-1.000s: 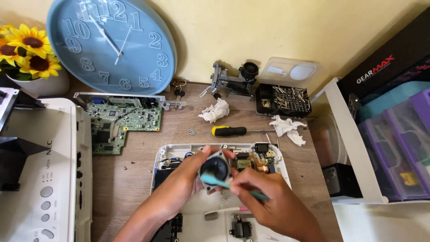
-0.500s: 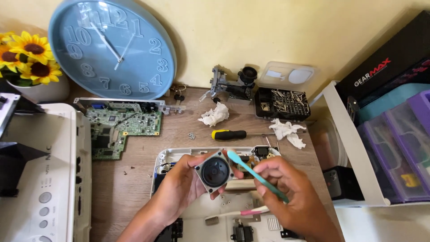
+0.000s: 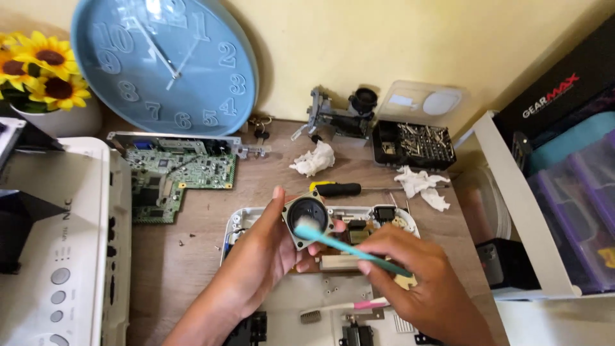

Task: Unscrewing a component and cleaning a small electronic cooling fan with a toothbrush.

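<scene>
1. Between the thumb and fingers of the left hand (image 3: 269,247) sits a square lens block (image 3: 308,220), gripped tight.
2. Right hand (image 3: 419,282) pinches a teal toothbrush (image 3: 349,248), bristles touching the lens.
3. Below both hands lies a pink toothbrush (image 3: 343,308).

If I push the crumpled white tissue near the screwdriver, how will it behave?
The crumpled tissue probably weighs almost nothing and would slide or tumble easily. It looks soft, so it would likely squash rather than resist. Lying beside the screwdriver, it might catch against it.
</scene>
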